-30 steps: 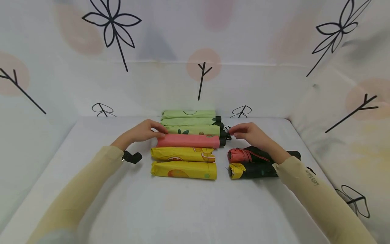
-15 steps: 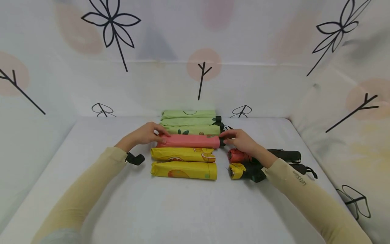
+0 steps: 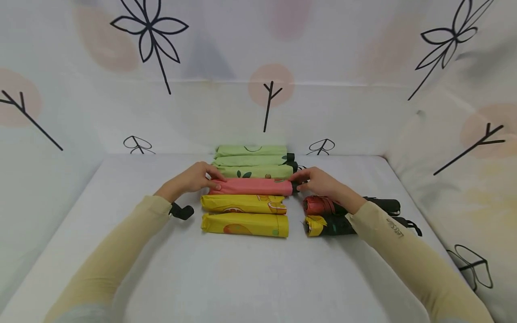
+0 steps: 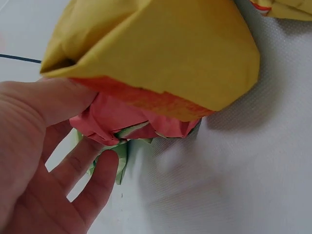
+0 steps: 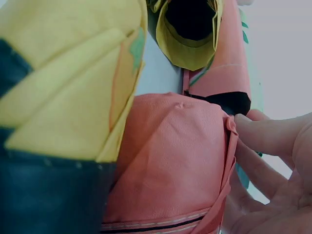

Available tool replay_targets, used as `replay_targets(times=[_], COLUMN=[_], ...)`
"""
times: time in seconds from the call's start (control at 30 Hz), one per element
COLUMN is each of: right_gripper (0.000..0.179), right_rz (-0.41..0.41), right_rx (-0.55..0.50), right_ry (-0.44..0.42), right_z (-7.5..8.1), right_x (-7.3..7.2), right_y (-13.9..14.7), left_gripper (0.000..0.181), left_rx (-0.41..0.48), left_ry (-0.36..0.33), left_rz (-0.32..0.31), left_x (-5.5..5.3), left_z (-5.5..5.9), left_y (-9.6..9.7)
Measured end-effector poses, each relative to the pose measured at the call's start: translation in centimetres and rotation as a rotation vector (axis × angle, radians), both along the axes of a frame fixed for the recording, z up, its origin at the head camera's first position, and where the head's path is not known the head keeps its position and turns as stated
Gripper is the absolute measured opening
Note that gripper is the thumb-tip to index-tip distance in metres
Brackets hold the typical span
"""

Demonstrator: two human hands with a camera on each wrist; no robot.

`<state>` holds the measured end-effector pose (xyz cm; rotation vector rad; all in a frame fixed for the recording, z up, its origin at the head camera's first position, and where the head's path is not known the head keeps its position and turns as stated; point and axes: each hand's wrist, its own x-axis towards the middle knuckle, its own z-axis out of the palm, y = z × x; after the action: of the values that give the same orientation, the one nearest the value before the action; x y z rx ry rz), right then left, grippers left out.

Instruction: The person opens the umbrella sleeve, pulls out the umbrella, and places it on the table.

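A folded umbrella in a pink sleeve (image 3: 252, 186) lies crosswise mid-row. My left hand (image 3: 190, 177) holds its left end between thumb and fingers; in the left wrist view the fingers reach round the far side. At the other end, my right hand (image 3: 321, 184) pinches the black handle (image 5: 234, 102) that sticks out of the sleeve. Just behind lie several green-sleeved umbrellas (image 3: 254, 171). Two yellow sleeves (image 3: 244, 224) lie in front; the nearer wrist view shows a dark open mouth on one yellow sleeve (image 5: 187, 53).
Below my right forearm lie a red-and-black folded umbrella (image 3: 319, 206) and a yellow-and-black one (image 3: 337, 225), side by side. A black object (image 3: 182, 211) shows at my left wrist. Patterned white cloth (image 3: 194, 112) rises behind the table.
My right hand has come left and down from beside the green umbrellas' handles onto the pink umbrella's handle. My left hand has shifted slightly right and now grips the sleeve's end.
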<state>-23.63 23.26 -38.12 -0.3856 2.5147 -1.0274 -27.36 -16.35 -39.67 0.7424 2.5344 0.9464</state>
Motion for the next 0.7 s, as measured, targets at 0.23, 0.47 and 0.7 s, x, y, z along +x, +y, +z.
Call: replay_targets(times=[0.23,0.47,0.7], right_gripper=[0.037,0.039,0.041], right_rz=[0.007,0.004,0.011], right_rx=[0.019,0.088,0.15], right_ry=[0.025,0.042,0.053], right_z=[-0.02,0.22,0.2], right_x=[-0.33,-0.44,-0.77], right_y=[-0.26,-0.45,-0.62], left_gripper=[0.022,0.021,0.021], left_rx=[0.022,0.041,0.049], left_ry=[0.038,0.038,0.051], left_rz=[-0.023,-0.014,-0.02], left_x=[-0.02,-0.06,-0.07], left_z=[-0.25,-0.73,-0.73], left_y=[-0.16,-0.29,-0.4])
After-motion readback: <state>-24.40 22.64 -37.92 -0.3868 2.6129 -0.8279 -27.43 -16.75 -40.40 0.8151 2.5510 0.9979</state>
